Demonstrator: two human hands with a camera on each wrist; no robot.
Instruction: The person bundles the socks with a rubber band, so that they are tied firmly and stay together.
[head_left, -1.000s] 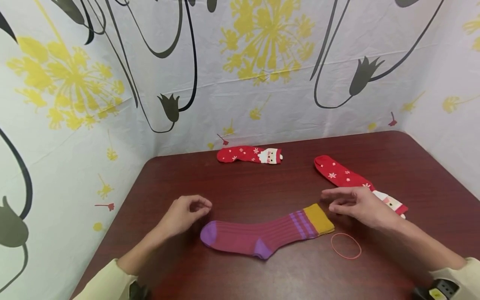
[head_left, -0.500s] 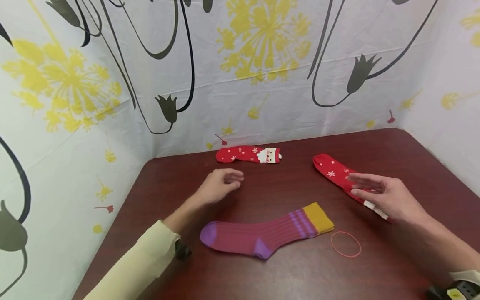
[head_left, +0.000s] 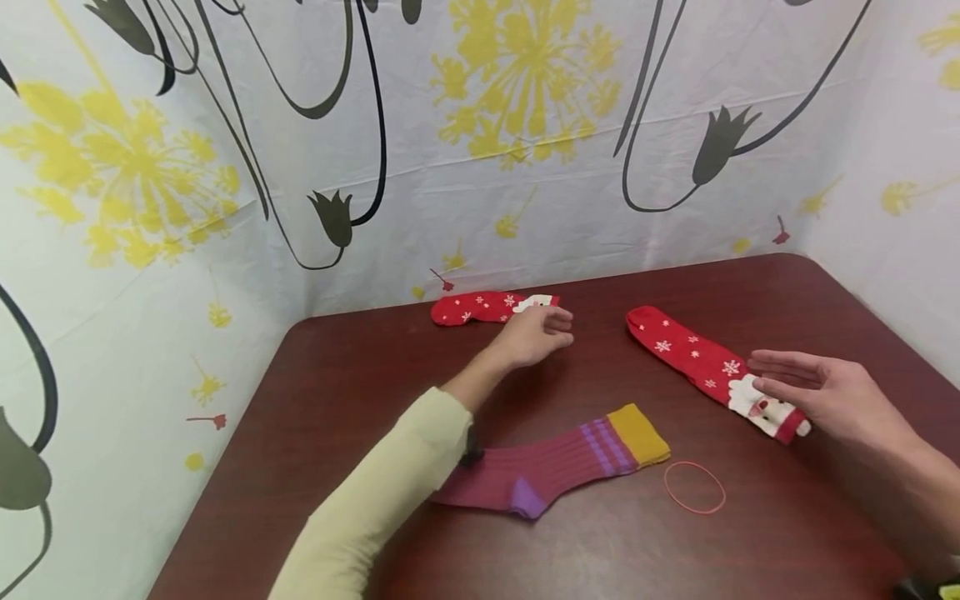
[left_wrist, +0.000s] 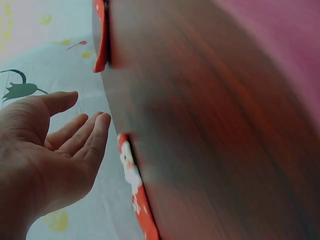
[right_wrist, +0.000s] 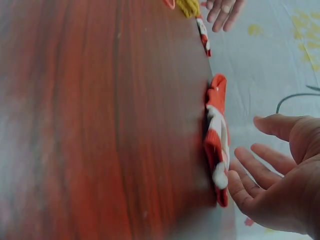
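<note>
My left hand (head_left: 531, 335) is over the table's far part, overlapping the cuff end of a red Santa sock (head_left: 472, 308) in the head view. Its fingers are loosely bent and hold nothing. My right hand (head_left: 840, 396) hovers beside the Santa cuff of a second red sock (head_left: 686, 346), fingers relaxed, nothing in them. In the right wrist view this sock (right_wrist: 216, 130) lies just left of the fingertips. Nearer me lies a plum sock with purple heel and mustard cuff (head_left: 555, 467); my left sleeve (head_left: 382, 492) hides its toe.
A thin pink-red rubber band (head_left: 695, 487) lies right of the mustard cuff. The dark wooden table (head_left: 600, 550) ends at the back against a hanging white cloth (head_left: 450, 208) printed with flowers. Another stretch of cloth borders each side.
My left hand has moved right and away from me, from the plum sock's toe to the far red sock. My right hand has shifted right, uncovering more of the nearer red sock.
</note>
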